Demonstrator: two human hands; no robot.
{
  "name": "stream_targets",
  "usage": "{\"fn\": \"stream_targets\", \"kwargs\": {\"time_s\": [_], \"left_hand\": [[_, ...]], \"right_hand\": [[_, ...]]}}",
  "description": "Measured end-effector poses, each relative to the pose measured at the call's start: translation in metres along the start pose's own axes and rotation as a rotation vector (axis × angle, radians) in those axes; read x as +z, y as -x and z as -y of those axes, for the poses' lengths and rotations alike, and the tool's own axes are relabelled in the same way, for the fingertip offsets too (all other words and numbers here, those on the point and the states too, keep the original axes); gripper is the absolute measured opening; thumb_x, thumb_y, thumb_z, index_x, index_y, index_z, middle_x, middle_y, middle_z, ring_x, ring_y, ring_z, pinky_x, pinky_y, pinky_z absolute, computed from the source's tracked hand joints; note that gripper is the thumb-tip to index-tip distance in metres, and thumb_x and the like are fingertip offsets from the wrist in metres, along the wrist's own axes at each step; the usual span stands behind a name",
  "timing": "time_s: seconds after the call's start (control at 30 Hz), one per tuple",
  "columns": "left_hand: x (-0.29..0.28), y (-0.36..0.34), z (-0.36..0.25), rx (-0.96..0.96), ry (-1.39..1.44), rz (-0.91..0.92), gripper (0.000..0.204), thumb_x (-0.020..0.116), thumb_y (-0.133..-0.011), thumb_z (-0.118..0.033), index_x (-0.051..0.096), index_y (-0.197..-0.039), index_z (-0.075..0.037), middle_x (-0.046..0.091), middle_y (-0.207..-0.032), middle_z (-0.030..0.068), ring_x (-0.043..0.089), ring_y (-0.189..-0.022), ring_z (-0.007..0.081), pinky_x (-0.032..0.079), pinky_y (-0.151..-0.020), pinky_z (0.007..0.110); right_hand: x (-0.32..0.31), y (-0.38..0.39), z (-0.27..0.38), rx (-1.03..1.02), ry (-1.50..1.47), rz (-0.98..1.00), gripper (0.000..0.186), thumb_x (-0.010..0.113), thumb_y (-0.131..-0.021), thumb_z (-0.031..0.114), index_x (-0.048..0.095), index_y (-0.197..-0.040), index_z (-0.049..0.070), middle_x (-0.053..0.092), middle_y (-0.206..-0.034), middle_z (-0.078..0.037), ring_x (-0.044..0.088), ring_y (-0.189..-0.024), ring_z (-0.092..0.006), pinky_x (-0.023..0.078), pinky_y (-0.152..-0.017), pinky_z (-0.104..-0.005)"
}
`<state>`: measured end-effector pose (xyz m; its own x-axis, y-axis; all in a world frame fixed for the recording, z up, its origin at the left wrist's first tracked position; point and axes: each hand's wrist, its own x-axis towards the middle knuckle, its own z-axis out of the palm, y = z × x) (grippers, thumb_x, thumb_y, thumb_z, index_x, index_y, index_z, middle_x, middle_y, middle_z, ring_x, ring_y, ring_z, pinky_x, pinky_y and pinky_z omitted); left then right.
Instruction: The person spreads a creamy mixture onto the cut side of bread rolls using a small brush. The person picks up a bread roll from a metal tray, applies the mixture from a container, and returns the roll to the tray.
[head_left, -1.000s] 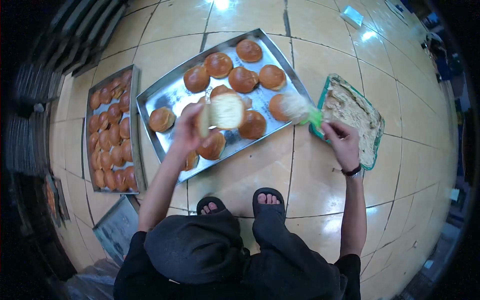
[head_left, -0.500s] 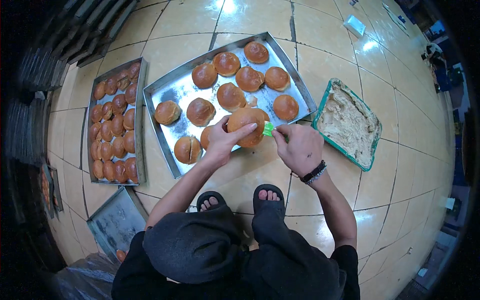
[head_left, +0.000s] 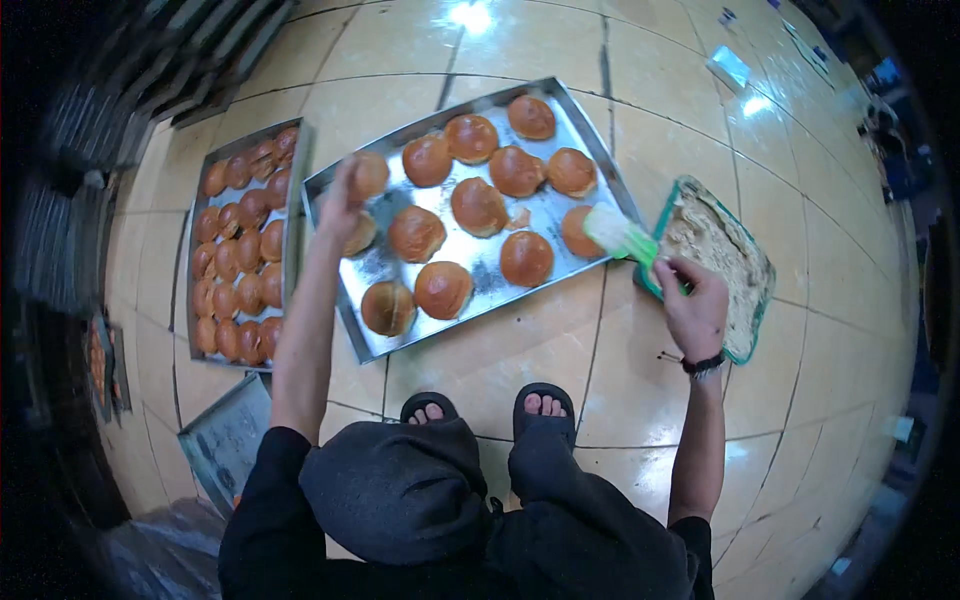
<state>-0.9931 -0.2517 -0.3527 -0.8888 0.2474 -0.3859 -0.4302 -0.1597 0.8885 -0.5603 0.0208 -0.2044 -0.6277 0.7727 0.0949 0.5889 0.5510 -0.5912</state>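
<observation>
Beige tiled floor (head_left: 540, 345) — left hand (head_left: 342, 203) at round brown bun (head_left: 372, 175), grip unclear; right hand (head_left: 696, 308) pinches green-handled spreader (head_left: 637, 243); unfinished, I judge — pale spread (head_left: 712, 248) remains.

Floor (head_left: 640, 410): beige, tiled, dark-jointed. Glare (head_left: 471, 16) lies on it at 12 and 2 o'clock. Dark stacks (head_left: 75, 250) stand at 9 and 10 o'clock.

White glare on glossy floor tiles (head_left: 530, 50), dark bowed fisheye rim, blurry racks (head_left: 175, 65) at left
</observation>
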Motion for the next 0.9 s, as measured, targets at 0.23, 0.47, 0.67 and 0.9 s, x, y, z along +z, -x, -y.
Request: {"fn": "stream_targets", "kwargs": {"time_s": [0.23,0.47,0.67,0.9], "left_hand": [[0.076,-0.048,0.063,-0.143,-0.474,0.097,0.101,0.078,-0.074,-0.047,0.029,-0.145,0.004,0.029,-0.15,0.026,0.024,-0.141,0.0355,0.033,-0.101,0.057],[0.057,-0.14,0.093,-0.666,0.026,-0.153,0.073,0.089,-0.059,-0.038,0.051,-0.118,-0.021,0.051,-0.118,0.0062,0.051,-0.103,0.0229,0.045,-0.079,0.041],[0.081,-0.034,0.065,-0.032,-0.263,0.07,0.061,0.081,-0.073,-0.026,0.049,-0.123,-0.012,0.056,-0.122,0.0086,0.058,-0.105,0.0263,0.047,-0.084,0.043],[0.06,0.068,0.016,-0.263,0.337,0.55,0.044,0.062,-0.089,-0.021,0.048,-0.129,-0.012,0.054,-0.133,0.0119,0.054,-0.121,0.0323,0.045,-0.1,0.052]], "right_hand": [[-0.037,-0.047,-0.139,0.159,0.729,-0.079,0.025,0.06,-0.086,0.032,0.073,-0.086,0.011,0.069,-0.08,-0.015,0.067,-0.076,-0.033,0.048,-0.073,-0.0438],[0.039,-0.081,-0.17,0.151,0.832,0.059,0.02,0.059,-0.084,0.026,0.071,-0.075,0.013,0.069,-0.078,-0.015,0.068,-0.077,-0.0306,0.038,-0.087,-0.0457],[0.046,-0.075,-0.201,0.445,0.466,-0.046,0.022,0.063,-0.082,0.035,0.076,-0.092,0.019,0.072,-0.088,-0.01,0.068,-0.084,-0.0282,0.039,-0.088,-0.0436],[0.039,-0.052,-0.261,0.279,-0.042,-0.286,0.03,0.072,-0.082,0.035,0.074,-0.093,0.006,0.071,-0.078,-0.008,0.065,-0.07,-0.0191,0.05,-0.067,-0.0332]]}}
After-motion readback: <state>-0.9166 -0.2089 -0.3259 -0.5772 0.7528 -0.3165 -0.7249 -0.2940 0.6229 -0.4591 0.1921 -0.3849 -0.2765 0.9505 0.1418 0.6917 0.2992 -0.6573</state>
